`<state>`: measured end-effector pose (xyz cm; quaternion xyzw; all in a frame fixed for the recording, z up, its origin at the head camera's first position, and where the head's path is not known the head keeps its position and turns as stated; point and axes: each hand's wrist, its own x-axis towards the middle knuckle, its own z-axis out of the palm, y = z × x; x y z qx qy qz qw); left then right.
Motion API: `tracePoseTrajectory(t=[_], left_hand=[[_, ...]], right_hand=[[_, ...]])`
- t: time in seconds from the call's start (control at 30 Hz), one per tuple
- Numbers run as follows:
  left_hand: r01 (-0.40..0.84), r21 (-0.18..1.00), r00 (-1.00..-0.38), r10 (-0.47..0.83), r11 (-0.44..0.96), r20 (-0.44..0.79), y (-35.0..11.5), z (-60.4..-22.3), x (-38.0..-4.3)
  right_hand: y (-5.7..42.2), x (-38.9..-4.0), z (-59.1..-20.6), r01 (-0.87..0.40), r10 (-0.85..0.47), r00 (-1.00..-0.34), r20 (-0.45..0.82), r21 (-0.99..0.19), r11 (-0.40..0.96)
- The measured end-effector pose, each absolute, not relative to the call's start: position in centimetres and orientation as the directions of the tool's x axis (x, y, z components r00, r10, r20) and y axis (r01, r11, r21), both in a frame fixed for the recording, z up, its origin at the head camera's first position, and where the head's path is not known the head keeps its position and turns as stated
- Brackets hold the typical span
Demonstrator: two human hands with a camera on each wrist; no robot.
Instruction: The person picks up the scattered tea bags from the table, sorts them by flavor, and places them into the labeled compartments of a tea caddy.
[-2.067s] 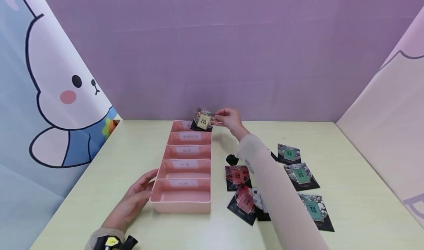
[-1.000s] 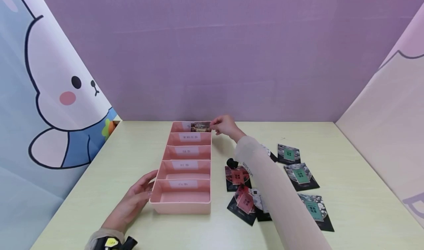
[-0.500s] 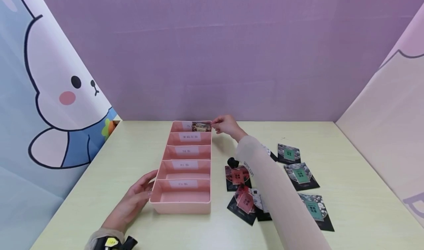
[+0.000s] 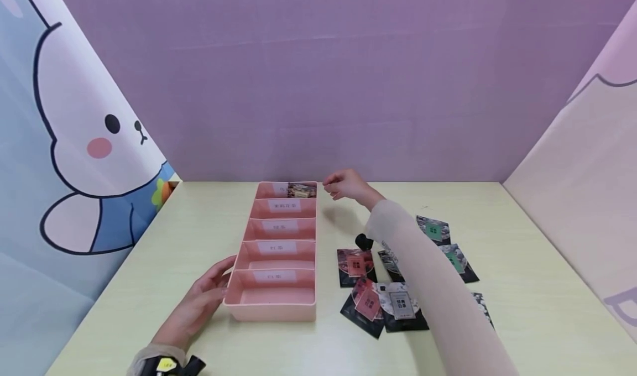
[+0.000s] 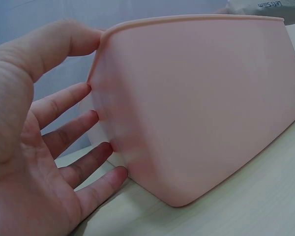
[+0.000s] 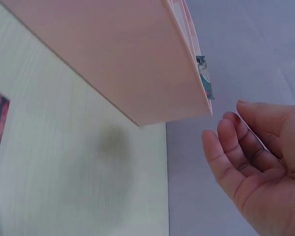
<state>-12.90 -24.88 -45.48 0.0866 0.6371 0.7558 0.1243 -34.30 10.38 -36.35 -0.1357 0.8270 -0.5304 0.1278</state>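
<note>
A long pink divider box (image 4: 271, 312) with several labelled compartments stands on the table. In its farthest compartment sits a dark printed tea sachet (image 4: 302, 191) with a pale label, its upper part showing. My left hand (image 4: 199, 304) rests against the box's near left corner. In the left wrist view, the fingertips touch the pink wall (image 5: 201, 98) and the thumb lies at the rim. Just right of the far end is my right hand (image 4: 350, 187), holding nothing. In the right wrist view its fingers (image 6: 219, 155) are loosely bent, apart from the box.
Right of the box lie red-labelled sachets (image 4: 356, 265), a grey-labelled sachet (image 4: 403, 307) and green-labelled sachets (image 4: 434, 229), some partly hidden under the right sleeve (image 4: 438, 287). A purple backdrop (image 4: 318, 88) rises behind the table.
The right hand lowered the pale-labelled sachet into the farthest compartment, let it go and moved slightly right, away from the box. The left hand has stayed at the corner.
</note>
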Motion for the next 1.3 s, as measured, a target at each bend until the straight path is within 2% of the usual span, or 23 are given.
tracePoseTrajectory(t=[0.3, 0.5, 0.83, 1.3], left_hand=[[-0.038, 0.977, -0.942, 0.334, -0.208, 0.035, -25.1, -45.7, -13.0], [-0.071, 0.982, -0.951, 0.309, -0.173, -0.014, -25.0, -45.7, -12.9], [-0.063, 0.982, -0.948, 0.32, -0.18, -0.002, -25.1, -45.8, -12.9], [-0.072, 0.983, -0.951, 0.309, -0.172, -0.016, -25.0, -45.6, -12.9]], right_hand=[[12.2, -33.9, -36.7, -0.092, -0.389, -0.916, -0.1, -0.891, 0.444], [12.9, -33.1, -37.0, -0.101, -0.411, -0.902, -0.129, -0.864, 0.493], [14.5, -32.4, -38.1, -0.142, -0.47, -0.865, -0.178, -0.81, 0.569], [19.0, -32.2, -39.0, -0.106, -0.417, -0.881, -0.223, -0.766, 0.634]])
